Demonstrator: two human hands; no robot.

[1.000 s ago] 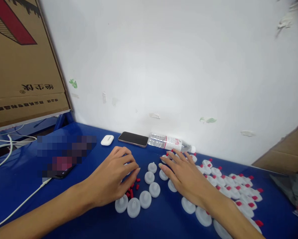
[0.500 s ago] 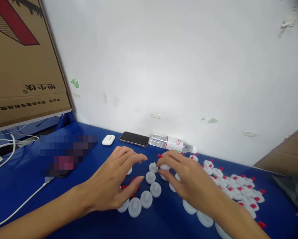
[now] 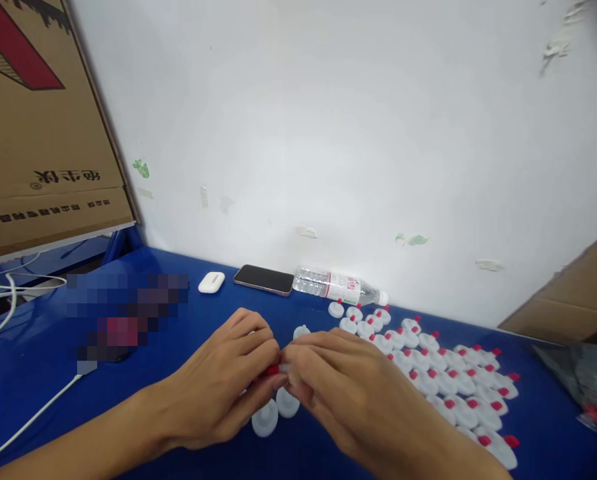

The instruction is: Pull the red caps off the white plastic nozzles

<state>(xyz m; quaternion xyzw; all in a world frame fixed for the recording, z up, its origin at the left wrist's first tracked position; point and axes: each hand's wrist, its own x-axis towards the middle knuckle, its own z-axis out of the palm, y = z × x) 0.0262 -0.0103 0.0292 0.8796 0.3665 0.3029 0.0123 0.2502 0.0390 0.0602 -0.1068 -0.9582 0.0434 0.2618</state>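
Observation:
My left hand (image 3: 223, 383) is closed in a pinch on a small red cap (image 3: 272, 369). Against it, my right hand (image 3: 351, 393) grips a translucent white nozzle lid (image 3: 284, 368), of which only the tip shows between the fingers. The cap and the tip meet or nearly touch; fingers cover the rest. Below the hands lie loose white nozzle lids (image 3: 265, 419) without red caps, and one more white lid (image 3: 301, 331) peeks out behind the right hand. To the right, many white lids with red caps (image 3: 448, 381) lie in rows on the blue table (image 3: 178, 327).
Along the wall lie a white earphone case (image 3: 211, 283), a dark phone (image 3: 263, 279) and a clear water bottle (image 3: 341, 287). At left are a white cable (image 3: 33, 421) and a large cardboard box (image 3: 43, 140). A plastic bag (image 3: 591, 390) sits at the right edge.
Both hands were apart and have come together over the loose lids. A red cap is now in my left fingers, and a white lid in my right ones. The view has shifted slightly.

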